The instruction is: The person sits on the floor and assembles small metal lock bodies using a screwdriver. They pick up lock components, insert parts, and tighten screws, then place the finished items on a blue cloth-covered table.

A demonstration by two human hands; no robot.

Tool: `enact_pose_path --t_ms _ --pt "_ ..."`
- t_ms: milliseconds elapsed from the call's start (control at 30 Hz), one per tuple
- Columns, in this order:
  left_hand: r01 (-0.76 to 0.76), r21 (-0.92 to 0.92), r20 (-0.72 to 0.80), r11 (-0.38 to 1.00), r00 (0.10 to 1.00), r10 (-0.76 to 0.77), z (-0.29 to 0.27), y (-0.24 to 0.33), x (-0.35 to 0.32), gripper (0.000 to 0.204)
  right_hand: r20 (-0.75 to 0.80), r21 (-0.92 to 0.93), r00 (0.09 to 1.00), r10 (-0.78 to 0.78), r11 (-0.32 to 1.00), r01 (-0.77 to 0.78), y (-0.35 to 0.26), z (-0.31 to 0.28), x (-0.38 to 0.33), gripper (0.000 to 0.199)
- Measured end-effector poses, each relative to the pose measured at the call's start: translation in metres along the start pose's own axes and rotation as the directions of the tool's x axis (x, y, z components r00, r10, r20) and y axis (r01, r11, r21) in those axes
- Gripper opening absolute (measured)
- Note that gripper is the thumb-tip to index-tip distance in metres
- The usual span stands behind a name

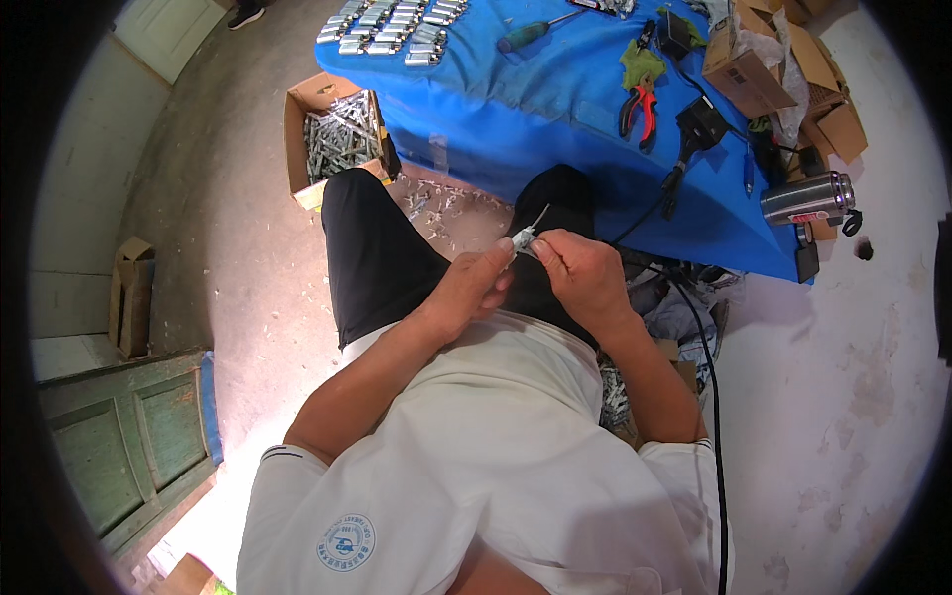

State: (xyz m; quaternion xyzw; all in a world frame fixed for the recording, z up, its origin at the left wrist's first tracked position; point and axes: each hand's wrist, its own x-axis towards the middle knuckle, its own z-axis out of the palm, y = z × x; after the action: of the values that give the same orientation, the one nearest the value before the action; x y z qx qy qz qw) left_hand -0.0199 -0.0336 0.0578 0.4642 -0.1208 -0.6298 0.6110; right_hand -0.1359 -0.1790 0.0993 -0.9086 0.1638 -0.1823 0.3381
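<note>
One small silver part [522,239] sits above the lap [392,253], clamped in the left grip [468,288] and pinched by the right grip [585,276], seemingly for steadiness. Metal pieces [383,47] rest in rows on the bench [466,104]

The small held piece [523,238] looks like dull silvery metal, same deal with the loose parts [342,137] in that matt cardboard box [297,149]. The blue tabletop cover [476,84] seems like creased cloth or sheeting, the pliers [649,114] have smooth plastic grips, and the flask [799,201]'s shiny metal.
</note>
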Motion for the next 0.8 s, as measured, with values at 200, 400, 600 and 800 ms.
enact_pose_path --t_ms 200,400,600,800 --pt "-0.05 0.025 -0.014 0.998 0.999 0.05 0.011 0.013 -0.002 0.048 0.297 0.593 0.864 0.406 0.63 -0.501 -0.007 -0.001 0.003 0.019" --pt "0.014 0.074 -0.054 0.997 0.999 -0.01 0.012 0.008 0.002 0.048 0.028 0.423 0.977 0.209 0.883 -0.201 -0.004 0.01 -0.003 0.019" --pt "0.061 -0.102 -0.003 0.993 0.998 -0.062 0.001 0.002 0.006 0.047 -0.157 0.809 0.879 0.451 0.57 -0.147 -0.001 -0.004 0.014 0.016" --pt "0.176 -0.4 0.178 0.899 0.978 -0.112 -0.008 0.004 0.004 0.049 0.17 0.953 0.8 0.575 0.111 -0.282 0.01 0.005 0.009 0.017"
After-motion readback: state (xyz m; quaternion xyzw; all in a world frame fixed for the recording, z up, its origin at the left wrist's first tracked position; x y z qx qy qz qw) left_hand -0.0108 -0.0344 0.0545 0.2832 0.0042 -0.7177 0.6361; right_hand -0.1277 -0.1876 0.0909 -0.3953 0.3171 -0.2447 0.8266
